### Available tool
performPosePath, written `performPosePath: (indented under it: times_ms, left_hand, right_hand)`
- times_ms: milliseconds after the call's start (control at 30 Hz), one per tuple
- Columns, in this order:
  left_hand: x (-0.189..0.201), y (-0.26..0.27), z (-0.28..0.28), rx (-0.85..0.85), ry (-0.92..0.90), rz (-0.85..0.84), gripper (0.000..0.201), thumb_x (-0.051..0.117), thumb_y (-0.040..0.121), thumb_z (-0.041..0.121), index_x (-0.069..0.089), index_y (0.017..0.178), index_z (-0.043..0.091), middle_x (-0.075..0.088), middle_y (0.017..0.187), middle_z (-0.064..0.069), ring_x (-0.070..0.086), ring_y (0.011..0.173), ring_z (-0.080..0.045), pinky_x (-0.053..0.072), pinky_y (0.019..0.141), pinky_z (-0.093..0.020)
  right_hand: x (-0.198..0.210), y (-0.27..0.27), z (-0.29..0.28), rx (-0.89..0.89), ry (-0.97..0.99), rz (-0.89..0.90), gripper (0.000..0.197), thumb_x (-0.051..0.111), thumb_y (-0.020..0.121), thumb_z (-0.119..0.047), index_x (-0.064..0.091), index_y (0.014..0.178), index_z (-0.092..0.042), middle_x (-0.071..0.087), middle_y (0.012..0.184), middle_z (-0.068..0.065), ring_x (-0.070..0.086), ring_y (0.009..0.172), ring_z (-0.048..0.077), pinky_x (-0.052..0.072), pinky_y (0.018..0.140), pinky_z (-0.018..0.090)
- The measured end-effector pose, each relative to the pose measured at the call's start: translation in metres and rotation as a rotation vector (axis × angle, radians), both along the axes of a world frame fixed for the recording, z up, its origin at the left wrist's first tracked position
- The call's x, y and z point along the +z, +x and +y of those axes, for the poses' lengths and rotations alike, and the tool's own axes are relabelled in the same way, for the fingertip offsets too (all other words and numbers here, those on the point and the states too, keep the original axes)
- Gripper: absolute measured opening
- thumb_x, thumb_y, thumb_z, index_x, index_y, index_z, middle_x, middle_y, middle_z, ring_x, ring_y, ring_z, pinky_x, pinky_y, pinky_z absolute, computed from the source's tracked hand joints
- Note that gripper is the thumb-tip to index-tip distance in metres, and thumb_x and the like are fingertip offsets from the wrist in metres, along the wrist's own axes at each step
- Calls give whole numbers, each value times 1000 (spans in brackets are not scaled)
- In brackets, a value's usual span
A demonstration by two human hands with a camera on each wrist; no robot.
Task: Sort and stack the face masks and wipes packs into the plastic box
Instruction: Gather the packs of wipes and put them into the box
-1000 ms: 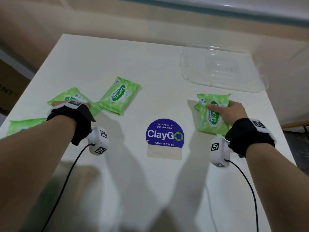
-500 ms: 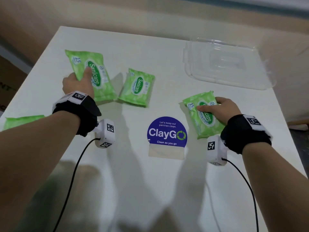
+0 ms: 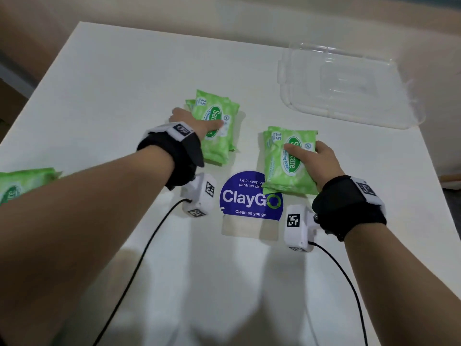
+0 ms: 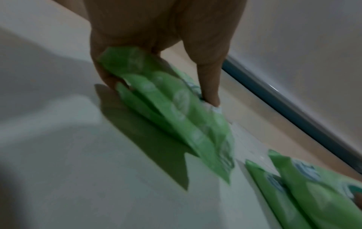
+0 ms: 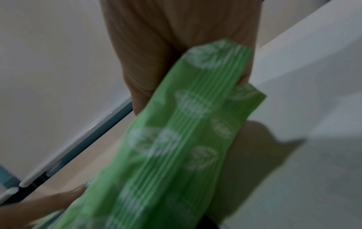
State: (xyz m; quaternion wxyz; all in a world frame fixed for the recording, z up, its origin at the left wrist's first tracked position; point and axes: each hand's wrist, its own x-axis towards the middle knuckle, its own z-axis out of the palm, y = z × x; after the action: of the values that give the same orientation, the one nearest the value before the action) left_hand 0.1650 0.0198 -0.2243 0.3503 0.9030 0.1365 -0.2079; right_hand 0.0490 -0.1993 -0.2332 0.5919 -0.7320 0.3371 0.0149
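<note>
My left hand [image 3: 197,119] grips a green Sanicare wipes pack [image 3: 215,131] at mid-table, thumb on its label. It lies on or just over a second pack whose edge [image 3: 190,104] shows beneath. The left wrist view has the thumb [image 4: 209,86] pressing the held pack [image 4: 172,108], with the lower pack [image 4: 137,106] under it. My right hand [image 3: 306,153] grips what looks like two stacked green packs [image 3: 289,168], tilted off the table in the right wrist view [image 5: 186,139]. The clear plastic box [image 3: 349,86] sits at the far right. I see no face masks.
One more green wipes pack [image 3: 22,186] lies at the table's left edge, partly behind my left forearm. A blue ClayGo sticker [image 3: 249,198] is stuck to the white table [image 3: 124,83] between my wrists. Cables run from both wrist cameras towards me.
My left hand has carried its pack rightward from the table's left and brought it over the middle pack. My right hand has shifted its packs slightly left, over the sticker's edge.
</note>
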Motion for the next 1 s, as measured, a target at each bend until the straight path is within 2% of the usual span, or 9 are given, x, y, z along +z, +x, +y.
performPosePath:
  times_ms: [100,233,333,433,500,600,700,900,1000]
  left_hand:
    - [4,0,-15,-8,60,53,117,75,63,61,16,142,-1,38,143,-15,44,126,-32,37,105,-41]
    - [11,0,-15,-96,27,142,89,73,69,57,44,135,4,51,132,-13,54,115,-29,43,100,-35]
    - [10,-7,-6,-79,-24,164,95,81,62,49,43,136,3,53,124,-11,54,106,-27,45,92,-33]
    - [23,-9,15,-122,-42,100,119,88,38,52,41,138,10,53,132,-5,54,113,-27,45,92,-31]
    - [38,-7,37,-186,-57,65,121,90,25,48,48,134,15,59,128,-5,58,111,-28,49,93,-36]
    - [70,-7,74,-292,-40,75,75,92,41,18,63,111,14,72,99,-4,69,86,-25,55,78,-34]
    - [96,-4,115,-452,77,138,59,88,40,4,64,91,17,73,74,2,70,65,-20,54,58,-28]
    - [100,4,185,-717,470,429,74,91,45,-1,51,106,14,67,87,5,63,88,-21,53,63,-28]
    - [85,-1,210,-757,518,567,74,90,48,-1,55,111,15,71,89,3,67,86,-19,55,65,-30]
  right_hand:
    - [1,0,4,41,-5,22,42,83,72,-25,60,104,-10,70,103,9,69,91,26,55,87,46]
    - [2,-3,12,32,22,53,70,89,61,-26,47,114,-9,66,110,9,68,94,25,55,87,45]
    - [3,-7,22,54,109,105,87,93,45,-37,52,115,-6,68,110,11,68,97,28,53,91,46]
    - [9,-12,37,56,285,74,51,84,67,-22,66,110,-2,73,102,15,70,94,30,54,90,47]
    - [14,-15,49,30,388,51,46,79,73,-18,65,114,0,73,102,16,71,93,30,57,83,42]
    - [23,-17,67,45,472,5,39,76,77,-15,66,112,0,73,101,17,72,88,30,60,68,36]
    - [34,-17,85,73,486,-18,38,75,77,-13,66,112,0,72,103,18,71,91,34,60,72,42]
    - [43,-10,118,131,475,-33,37,76,77,-13,66,111,-2,73,102,17,71,91,34,59,74,44]
    - [40,-6,134,171,453,-21,37,77,76,-14,67,110,-3,73,101,16,71,90,32,58,78,46]
